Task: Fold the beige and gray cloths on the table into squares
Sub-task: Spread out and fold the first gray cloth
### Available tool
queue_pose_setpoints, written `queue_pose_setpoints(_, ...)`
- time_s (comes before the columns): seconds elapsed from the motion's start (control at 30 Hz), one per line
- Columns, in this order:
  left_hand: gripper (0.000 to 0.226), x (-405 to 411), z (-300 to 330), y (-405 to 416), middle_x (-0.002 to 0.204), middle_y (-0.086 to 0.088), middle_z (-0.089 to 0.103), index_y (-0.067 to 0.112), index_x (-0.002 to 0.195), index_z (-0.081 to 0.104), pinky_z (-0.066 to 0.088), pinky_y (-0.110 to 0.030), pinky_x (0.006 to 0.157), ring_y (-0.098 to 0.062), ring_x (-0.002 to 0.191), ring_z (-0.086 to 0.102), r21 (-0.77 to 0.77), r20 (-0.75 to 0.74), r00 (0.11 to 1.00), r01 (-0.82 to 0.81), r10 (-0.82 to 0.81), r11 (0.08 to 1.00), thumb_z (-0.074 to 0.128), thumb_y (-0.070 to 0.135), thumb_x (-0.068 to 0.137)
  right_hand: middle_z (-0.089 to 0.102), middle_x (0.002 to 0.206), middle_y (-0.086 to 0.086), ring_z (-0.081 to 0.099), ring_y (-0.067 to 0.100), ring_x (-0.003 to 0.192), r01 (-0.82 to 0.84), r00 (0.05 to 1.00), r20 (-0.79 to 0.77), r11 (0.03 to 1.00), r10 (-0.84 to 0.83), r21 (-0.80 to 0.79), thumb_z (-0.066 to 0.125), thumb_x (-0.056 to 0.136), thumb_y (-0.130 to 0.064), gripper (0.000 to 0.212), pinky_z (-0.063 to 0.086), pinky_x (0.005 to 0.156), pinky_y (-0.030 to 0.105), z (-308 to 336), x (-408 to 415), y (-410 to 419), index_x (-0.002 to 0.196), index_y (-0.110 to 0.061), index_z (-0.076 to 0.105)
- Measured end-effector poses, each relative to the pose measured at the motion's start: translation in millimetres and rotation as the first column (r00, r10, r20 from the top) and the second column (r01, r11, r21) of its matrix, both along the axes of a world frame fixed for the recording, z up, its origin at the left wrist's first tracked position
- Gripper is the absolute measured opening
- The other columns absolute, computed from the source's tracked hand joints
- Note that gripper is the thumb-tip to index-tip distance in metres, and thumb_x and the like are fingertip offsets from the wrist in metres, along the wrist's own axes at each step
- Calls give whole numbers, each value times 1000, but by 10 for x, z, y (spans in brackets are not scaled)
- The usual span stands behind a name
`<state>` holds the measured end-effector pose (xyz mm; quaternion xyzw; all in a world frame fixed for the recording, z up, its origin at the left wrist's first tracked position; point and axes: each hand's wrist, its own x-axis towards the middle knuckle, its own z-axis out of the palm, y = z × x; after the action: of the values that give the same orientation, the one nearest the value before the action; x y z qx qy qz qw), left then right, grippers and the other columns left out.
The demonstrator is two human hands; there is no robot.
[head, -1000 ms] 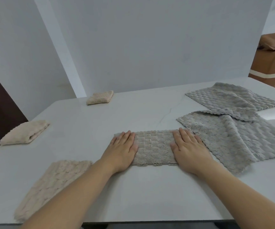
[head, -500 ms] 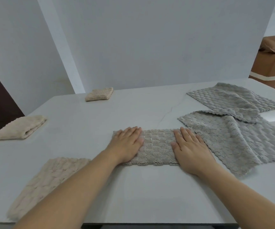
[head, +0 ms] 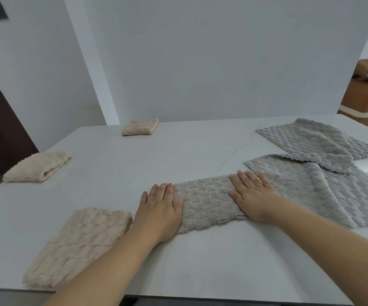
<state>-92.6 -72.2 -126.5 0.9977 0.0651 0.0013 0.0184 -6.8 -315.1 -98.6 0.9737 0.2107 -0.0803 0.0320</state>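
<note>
We find the folded gray strip (head: pixel 205 202) lying near the front of the table (head: pixel 178 155), pinned at each end. The left hand (head: pixel 159 214) lies flat on its left end, fingers straight, gripping nothing; the right hand (head: pixel 252 196) lies flat on its right end, likewise gripping nothing.

Risks noted:
- The strip's right end sits just beside an unfolded gray cloth (head: pixel 324 191); we judge a grasp there may catch both.
- The plush layers may slip once pressure lifts, skewing the next fold.
- The near edge looks uneven, so the square may come out crooked.

Another gray cloth (head: pixel 317 138) and one loosely folded beige cloth (head: pixel 79 246) await attention.
</note>
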Motion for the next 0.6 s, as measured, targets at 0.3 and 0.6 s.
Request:
queue_pose_setpoints(0.3,63,-49,45,4,164,5,6,20,157,6,0,-42,121,-14,150,-3,-169,86,995,-41,56,985,16,49,101,7,159,20,8,40,146,278,947,-188,958,-261,75,28,99,-29,57,12,117,54,321,72,645,152,-13,17)
queue_pose_setpoints(0.6,68,-145,147,-65,164,-4,5,18,156,3,-1,-46,121,-23,150,0,-131,148,988,-34,54,991,10,47,95,5,162,10,-2,30,149,223,967,46,920,-251,323,12,96,-54,64,-2,118,54,-128,171,658,153,-26,15)
